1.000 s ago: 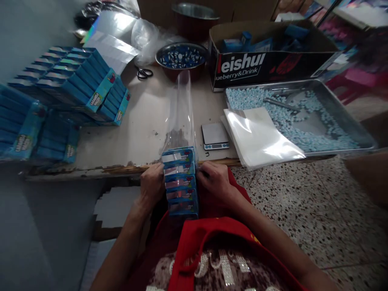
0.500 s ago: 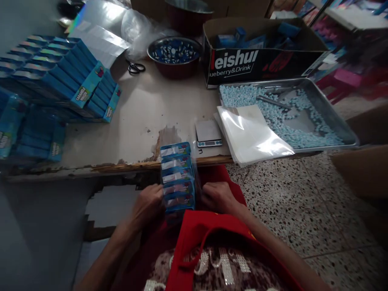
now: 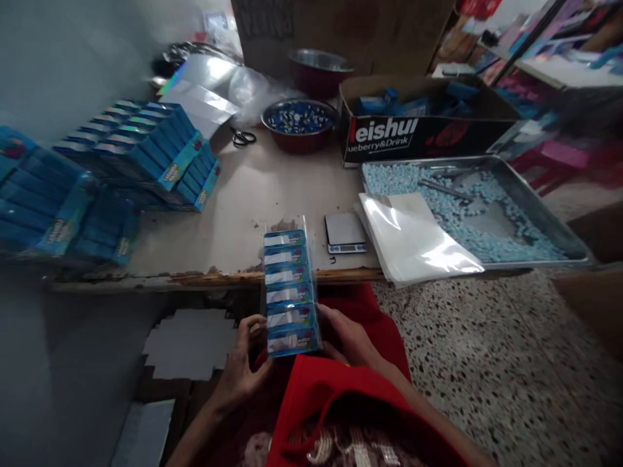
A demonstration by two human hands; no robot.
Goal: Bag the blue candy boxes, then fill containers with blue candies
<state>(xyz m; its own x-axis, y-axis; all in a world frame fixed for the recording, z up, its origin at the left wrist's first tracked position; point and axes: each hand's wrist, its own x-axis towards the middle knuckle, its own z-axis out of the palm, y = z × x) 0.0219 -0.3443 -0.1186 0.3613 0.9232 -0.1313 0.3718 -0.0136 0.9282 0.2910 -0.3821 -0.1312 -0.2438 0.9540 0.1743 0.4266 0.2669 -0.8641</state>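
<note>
Clear-plastic-wrapped column of blue cardboard boxes (image 3: 291, 295): long axis fore-aft, near end between bare left hand (image 3: 246, 360) and bare right hand (image 3: 351, 338) (roughly equally near); contact partly hidden, grasp can't be told.

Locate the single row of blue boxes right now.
In the head view, the row of blue boxes is just left of centre, reaching over the table edge, its near end between the left hand and the right hand.
</note>
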